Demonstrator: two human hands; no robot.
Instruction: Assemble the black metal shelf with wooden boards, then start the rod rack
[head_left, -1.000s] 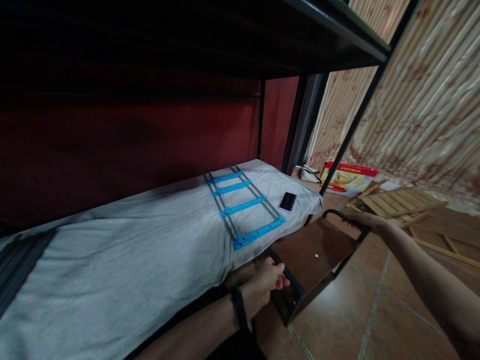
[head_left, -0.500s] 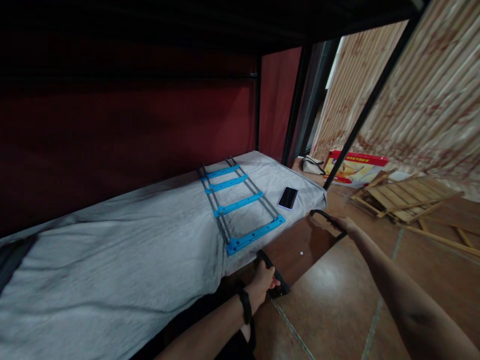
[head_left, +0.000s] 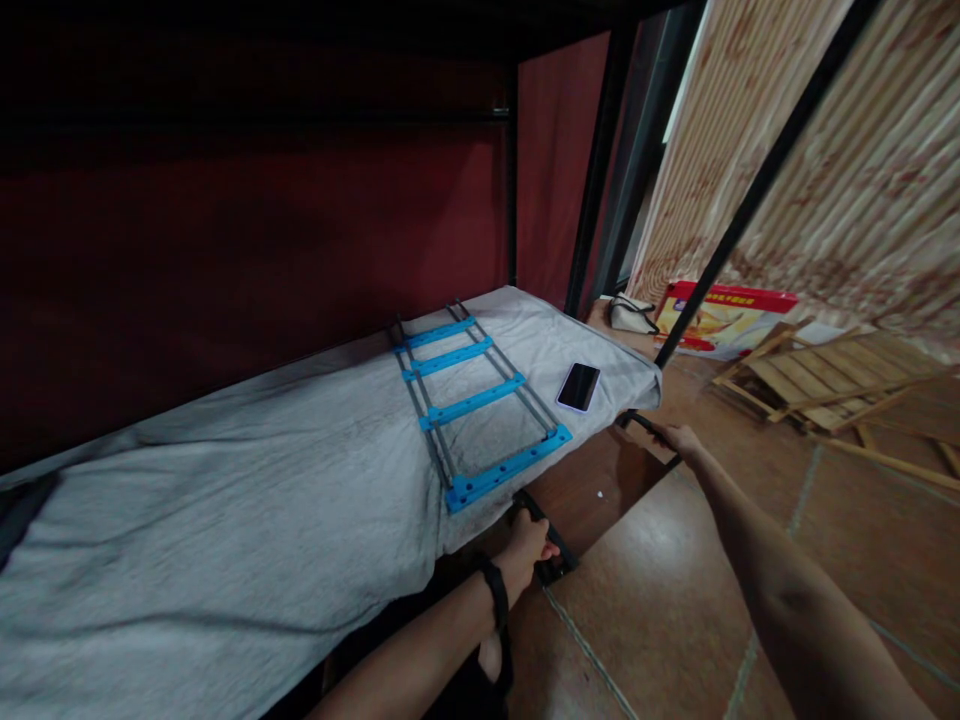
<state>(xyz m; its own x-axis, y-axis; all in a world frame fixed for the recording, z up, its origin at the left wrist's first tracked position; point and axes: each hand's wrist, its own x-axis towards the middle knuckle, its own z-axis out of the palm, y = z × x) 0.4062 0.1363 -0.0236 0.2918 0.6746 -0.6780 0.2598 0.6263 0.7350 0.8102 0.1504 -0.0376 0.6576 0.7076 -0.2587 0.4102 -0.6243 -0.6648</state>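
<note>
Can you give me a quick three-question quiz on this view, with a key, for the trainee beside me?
1. Multiple choice: What does the person's left hand grip?
A) The red-and-yellow box
B) A black curved bar at the near end of the brown board
C) The pale bag

2. True or false: The smartphone lies on the grey cloth with its dark screen facing up.

3. Count: How many blue crossbars lie on the cloth?

Key: 1. B; 2. True; 3. Four.
</note>
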